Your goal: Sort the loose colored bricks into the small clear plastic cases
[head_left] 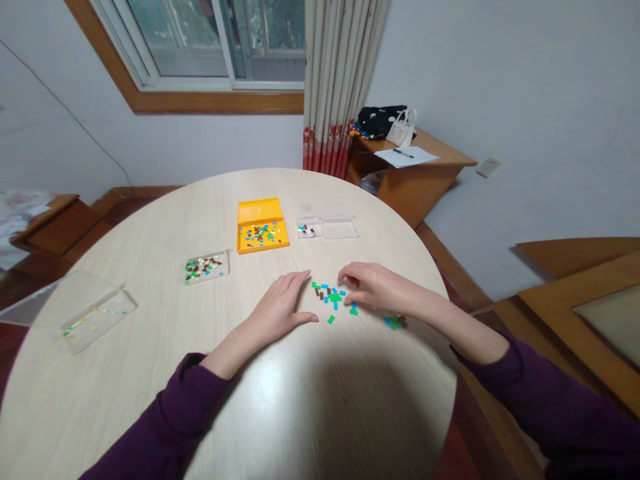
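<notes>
Several small flat rectangular pieces (334,297) in green, blue and brown lie loose on the round table (240,413), between my two hands. To their left rests my left hand (280,307), open, with its fingers stretched forward and the thumb pointing at the pieces. My right hand (373,287) hovers at their right edge. Its fingers are curved and the thumb stands apart, with nothing visible between them. One green piece (331,320) lies a little nearer to me. A second small heap of pieces (396,322) sits below my right wrist, partly hidden by the forearm.
Beyond my hands stand an open yellow box (263,245) of mixed pieces and an open clear case (340,227) with a few. On the left are a clear tray (205,267) of pieces and a larger clear box (100,320). A wooden desk (425,167) stands behind.
</notes>
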